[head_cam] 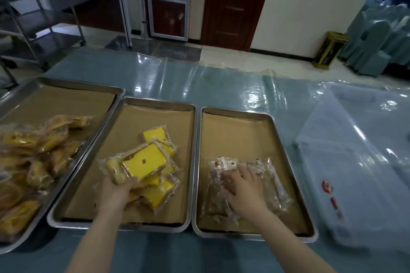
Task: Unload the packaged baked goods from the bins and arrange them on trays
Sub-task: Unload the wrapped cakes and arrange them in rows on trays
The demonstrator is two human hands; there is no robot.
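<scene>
Packaged yellow cake slices lie in a loose pile on the brown paper liner of the middle tray, one of three steel trays set side by side on the counter. The left hand reaches into this tray from its near edge and grips the near end of the top packet, which is tilted and rests above the rest of the pile.

Just right of the middle tray, almost rim to rim with it, is the right tray. It holds several clear-wrapped brown baked goods lying flat, side by side, in its near half. The right hand lies palm down on them with its fingers straight and spread, pressing on the wrappers and holding nothing.

Just left of the middle tray, the left tray carries a heap of golden packaged breads piled over one another towards its near left side.

Beyond the right tray, further from the middle tray on the same side, a clear plastic bin sits on the counter; whether anything is inside cannot be told. The counter is covered in glossy clear plastic sheeting over blue-green cloth.

Well behind the middle tray, across the floor, are a dark wooden door and, to the left, a steel cart.
</scene>
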